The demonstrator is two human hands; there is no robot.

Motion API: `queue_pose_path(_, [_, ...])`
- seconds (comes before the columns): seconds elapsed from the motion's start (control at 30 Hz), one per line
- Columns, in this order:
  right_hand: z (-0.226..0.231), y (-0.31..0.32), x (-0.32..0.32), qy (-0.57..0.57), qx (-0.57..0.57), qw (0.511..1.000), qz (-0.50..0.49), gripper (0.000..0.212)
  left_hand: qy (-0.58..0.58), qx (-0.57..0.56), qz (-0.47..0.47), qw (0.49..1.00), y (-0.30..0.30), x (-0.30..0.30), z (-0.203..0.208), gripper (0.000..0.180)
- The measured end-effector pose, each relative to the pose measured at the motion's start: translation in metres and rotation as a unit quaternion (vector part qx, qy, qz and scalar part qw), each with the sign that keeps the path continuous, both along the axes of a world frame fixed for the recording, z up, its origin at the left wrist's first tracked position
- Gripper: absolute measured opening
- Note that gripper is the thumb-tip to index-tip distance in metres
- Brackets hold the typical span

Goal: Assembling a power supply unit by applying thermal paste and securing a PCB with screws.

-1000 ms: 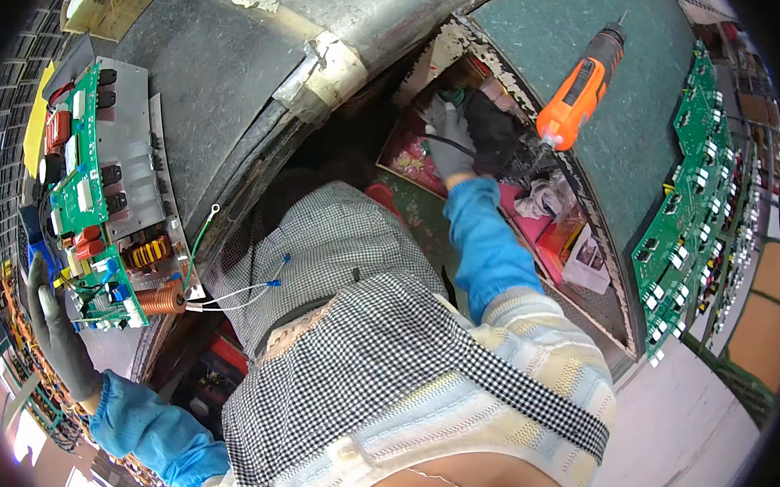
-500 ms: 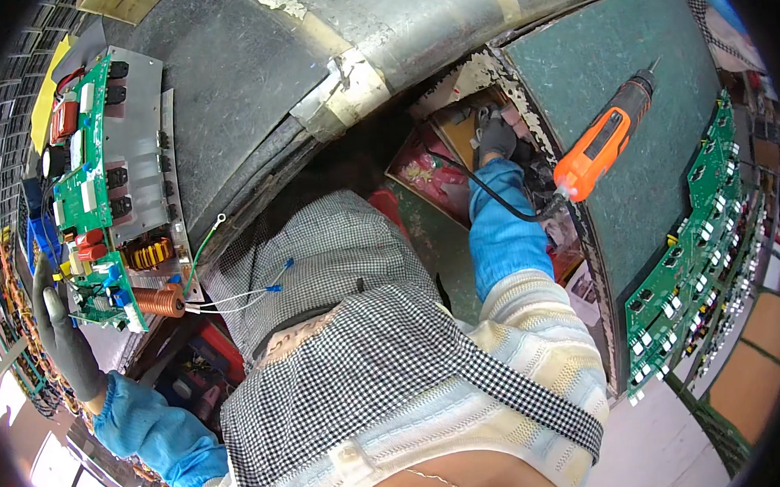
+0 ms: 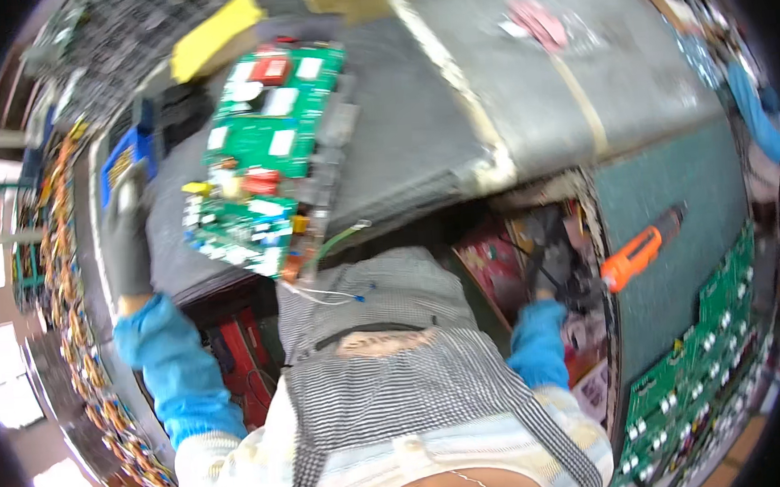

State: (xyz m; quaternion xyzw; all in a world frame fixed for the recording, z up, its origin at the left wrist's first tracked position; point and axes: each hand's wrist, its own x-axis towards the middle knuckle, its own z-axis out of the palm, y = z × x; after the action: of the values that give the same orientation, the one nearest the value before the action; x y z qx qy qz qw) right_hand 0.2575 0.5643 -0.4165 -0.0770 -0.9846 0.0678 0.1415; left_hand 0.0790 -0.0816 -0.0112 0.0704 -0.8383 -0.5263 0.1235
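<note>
My left hand, in a grey glove, reaches up beside a small blue bin, fingers stretched out, with nothing visible in them. To its right lies a green circuit board with red and white components, a metal heatsink along its side. A green wire with a ring terminal and white wires with blue ends trail off the board. Down in an open compartment under the bench, my right hand is among dark, blurred items; its fingers cannot be made out.
An orange electric screwdriver lies on the green surface at right. More green circuit boards line the right edge. Yellow sheet lies behind the board, a pink cloth-like item on the far bench. Bundled wires run down the left.
The view has swung, so the bench sits further right. My left hand has gone from the board's lower edge to beside the blue bin. My right hand stays in the compartment.
</note>
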Motion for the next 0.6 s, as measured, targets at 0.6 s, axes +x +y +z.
queue_pose_path(0.6, [0.319, -0.251, -0.055, -0.17, -0.84, 0.385, 0.343, 0.081, -0.025, 0.405, -0.185, 0.895, -0.005, -0.066, -0.022, 0.067])
